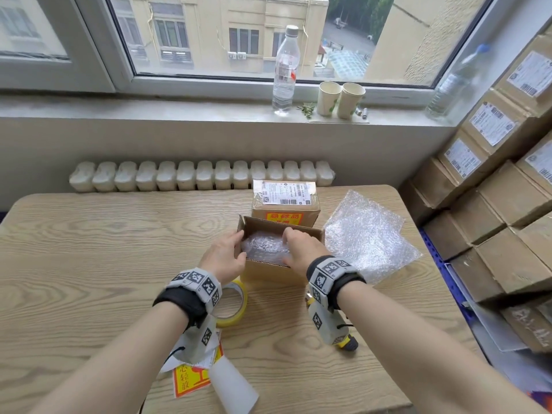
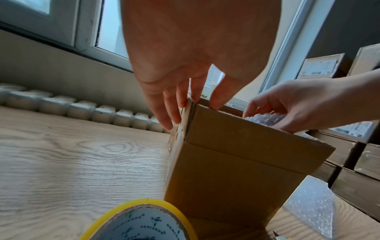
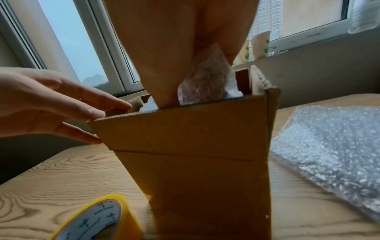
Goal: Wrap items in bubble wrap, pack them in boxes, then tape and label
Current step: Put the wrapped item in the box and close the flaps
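A small open cardboard box (image 1: 270, 271) stands mid-table on the wooden table (image 1: 89, 249). Inside lies a bubble-wrapped item (image 1: 264, 245). My right hand (image 1: 287, 246) reaches into the box from the right, and its fingers and thumb grip the wrapped item (image 2: 267, 118); in the right wrist view the wrap (image 3: 205, 78) shows between the right hand's (image 3: 201, 78) thumb and fingers. My left hand (image 1: 240, 246) rests straight-fingered against the box's upright left flap (image 2: 188, 116), with the thumb at the near corner of the box (image 2: 236, 162).
A sealed, labelled box (image 1: 285, 204) sits just behind. A loose bubble-wrap sheet (image 1: 367, 237) lies right, a yellow tape roll (image 1: 233, 306) near my left wrist, red-yellow stickers (image 1: 189, 380) and a yellow-black tool (image 1: 346, 342) closer. Stacked cartons (image 1: 493, 204) line the right side.
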`<state>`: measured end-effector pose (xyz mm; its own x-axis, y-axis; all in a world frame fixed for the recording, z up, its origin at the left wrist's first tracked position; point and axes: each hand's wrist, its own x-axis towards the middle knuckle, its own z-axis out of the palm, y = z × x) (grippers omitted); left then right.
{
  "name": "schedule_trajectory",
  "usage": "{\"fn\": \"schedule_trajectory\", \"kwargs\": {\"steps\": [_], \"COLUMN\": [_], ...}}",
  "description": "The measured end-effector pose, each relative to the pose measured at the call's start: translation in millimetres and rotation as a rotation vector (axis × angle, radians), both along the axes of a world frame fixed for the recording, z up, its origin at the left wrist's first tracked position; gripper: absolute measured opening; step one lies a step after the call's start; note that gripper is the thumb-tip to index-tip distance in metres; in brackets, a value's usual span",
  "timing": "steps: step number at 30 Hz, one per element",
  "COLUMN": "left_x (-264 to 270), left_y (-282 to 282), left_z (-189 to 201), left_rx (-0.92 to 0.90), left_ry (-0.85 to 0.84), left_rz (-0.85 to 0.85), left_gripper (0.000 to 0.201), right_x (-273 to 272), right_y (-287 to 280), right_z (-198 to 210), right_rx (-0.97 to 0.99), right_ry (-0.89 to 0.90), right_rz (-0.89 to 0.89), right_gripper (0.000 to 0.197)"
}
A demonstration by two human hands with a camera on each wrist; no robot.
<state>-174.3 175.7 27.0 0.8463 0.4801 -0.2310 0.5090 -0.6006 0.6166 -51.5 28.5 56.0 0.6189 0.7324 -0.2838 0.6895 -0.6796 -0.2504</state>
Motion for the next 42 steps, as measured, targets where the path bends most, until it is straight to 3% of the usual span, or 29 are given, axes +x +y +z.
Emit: {"fn": "schedule_trajectory", "kwargs": {"steps": [4, 10, 17, 22, 28, 34, 42], "left_x": [2.2, 5.9, 9.0, 21.6, 58.1, 100.6, 163.2], "left_y": [-4.2, -6.6, -17.6, -27.0, -68.0, -130.1, -201.0], "left_z": [2.0, 4.4, 10.6, 31.1, 58.7, 59.2, 29.2], "left_rx": [0.042, -0.005, 0.029, 0.243, 0.458, 0.466, 0.399], "left_ry": [-0.003, 0.006, 0.033, 0.068, -0.080, -0.114, -0.015], "left_rz": [-0.017, 0.041, 0.091, 0.007, -0.244, -0.413, -0.456], "left_gripper": [0.056, 0.060, 0.054, 0.042, 0.037, 0.031, 0.029], "right_x": [5.6, 13.7, 17.2, 19.7, 29.2, 59.4, 125.9], "right_y": [-2.2, -10.5, -17.3, -33.3, -71.8, -127.0, -190.6], "right_z": [-3.2, -10.5, -1.9, 15.6, 37.3, 35.5, -8.2], "right_rx": [-0.056, -0.078, -0.034, 0.009, -0.011, -0.071, -0.149], "right_ry": [0.023, 0.059, -0.045, -0.177, -0.274, -0.269, -0.173], "right_rz": [-0.011, -0.058, -0.056, -0.096, -0.170, -0.251, -0.261], "right_gripper": [0.020, 0.031, 0.030, 0.037, 0.036, 0.038, 0.037]}}
